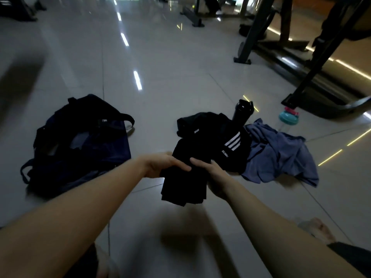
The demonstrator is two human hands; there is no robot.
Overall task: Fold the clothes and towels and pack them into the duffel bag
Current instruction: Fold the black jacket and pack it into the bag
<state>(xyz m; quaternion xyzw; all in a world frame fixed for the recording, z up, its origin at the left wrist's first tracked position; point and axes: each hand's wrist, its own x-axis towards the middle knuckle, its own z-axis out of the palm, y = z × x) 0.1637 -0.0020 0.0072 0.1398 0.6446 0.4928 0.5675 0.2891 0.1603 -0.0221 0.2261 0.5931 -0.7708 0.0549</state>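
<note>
my left hand (160, 164) and right hand (212, 171) pinched a folded black garment (184, 189), fingers flat and close together on top, thumbs unseen, just right of the duffel bag (80, 145). the bag lay open, its contents unclear. farther right of it, a black striped pile (216, 135) and a blue towel (281, 155) lay unfolded; most work, i judged, remained.

On the floor (160, 87) the duffel bag (80, 145) lies left, the clothes pile (216, 135) right, a folded garment (184, 187) nearer, between them. A bottle (243, 113) stands behind the pile; a towel (281, 155) lies against its right.
</note>
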